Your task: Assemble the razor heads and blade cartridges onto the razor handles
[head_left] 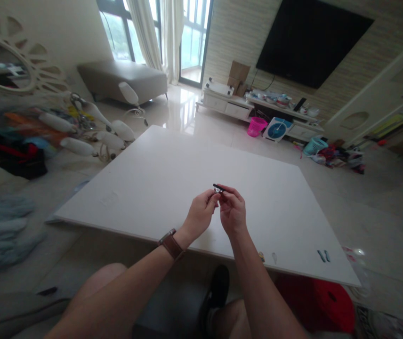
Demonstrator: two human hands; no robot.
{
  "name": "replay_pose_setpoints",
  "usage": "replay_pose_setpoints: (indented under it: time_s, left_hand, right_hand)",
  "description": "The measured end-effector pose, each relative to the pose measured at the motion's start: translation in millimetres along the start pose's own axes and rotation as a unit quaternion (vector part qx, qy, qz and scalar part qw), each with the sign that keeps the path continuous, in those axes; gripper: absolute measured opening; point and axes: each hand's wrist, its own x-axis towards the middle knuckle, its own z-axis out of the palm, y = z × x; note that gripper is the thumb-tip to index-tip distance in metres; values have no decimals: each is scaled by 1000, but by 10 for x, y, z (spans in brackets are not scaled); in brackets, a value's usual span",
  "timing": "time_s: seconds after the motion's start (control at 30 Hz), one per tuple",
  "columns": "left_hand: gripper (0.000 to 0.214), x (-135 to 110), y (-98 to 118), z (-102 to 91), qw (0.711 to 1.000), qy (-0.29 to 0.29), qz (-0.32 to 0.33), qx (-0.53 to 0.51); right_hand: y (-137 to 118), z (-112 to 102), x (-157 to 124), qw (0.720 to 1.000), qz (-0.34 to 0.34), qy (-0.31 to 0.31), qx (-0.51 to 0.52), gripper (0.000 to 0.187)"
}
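Part (218,189), small, dark, pinched by both left hand (201,214) and right hand (232,212) over near half of white table (159,179); fine fingertip handling, steady grip probably needed next

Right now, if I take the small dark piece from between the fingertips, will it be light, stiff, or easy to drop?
Probably very light: fingertips of the left hand and right hand alone carry the small dark piece. It seems stiff, since its free end juts out straight. Being so small, it may slip easily.

Bare forearms; brown-strapped watch (171,245) on left wrist; black shoe (216,289).
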Motion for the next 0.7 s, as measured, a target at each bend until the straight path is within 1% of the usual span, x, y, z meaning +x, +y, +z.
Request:
replay_pose_setpoints:
  time_s: [0.17,0.33,0.53,0.7]
  left_hand:
    - [33,-16,32,9,1000,-4,4,18]
    - [34,-27,48,18,1000,-2,8,11]
    - [35,-28,10,19,1000,-3,10,-11]
    - [36,-35,18,7,1000,-12,12,-17]
  right_hand:
    - [-17,-3,11,1000,-8,-6,1,11]
    - [-16,-11,2,1000,-10,-10,-4,10]
    - [-34,6,-30,1000,-5,-5,-5,12]
    - [-50,5,-59,1000,-15,-16,-4,14]
